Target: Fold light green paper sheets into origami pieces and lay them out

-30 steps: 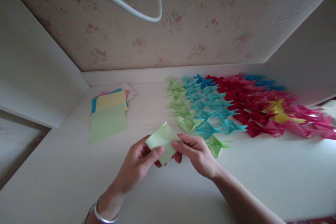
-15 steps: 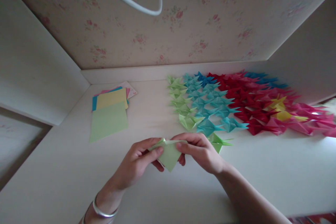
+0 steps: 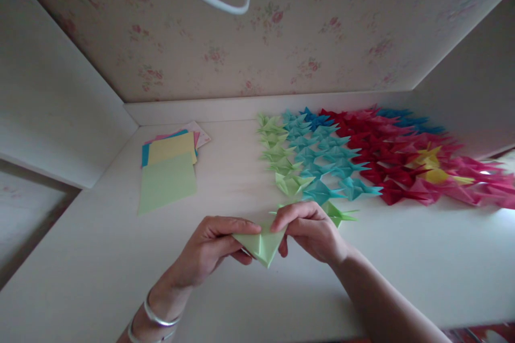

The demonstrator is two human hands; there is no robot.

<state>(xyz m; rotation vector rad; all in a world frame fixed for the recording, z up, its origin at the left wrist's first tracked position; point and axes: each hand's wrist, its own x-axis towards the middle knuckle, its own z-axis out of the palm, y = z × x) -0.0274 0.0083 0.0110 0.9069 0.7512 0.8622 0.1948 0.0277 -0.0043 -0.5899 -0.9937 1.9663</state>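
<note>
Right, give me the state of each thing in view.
Left hand: gripping the folded paper
Right hand: gripping the folded paper
Folded paper: partly folded, point toward the person
Green sheet: flat, unfolded
Yellow sheet: flat, partly covered
Turquoise figures: folded, in rows
Red figures: folded, crowded together
Bracelet: worn, left wrist
White cable: hanging in a loop

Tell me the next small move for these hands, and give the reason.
I'd probably run a thumb down the crease of the light green paper to sharpen it: the left hand and right hand grip it at opposite sides, and the crease shows between them.
</note>
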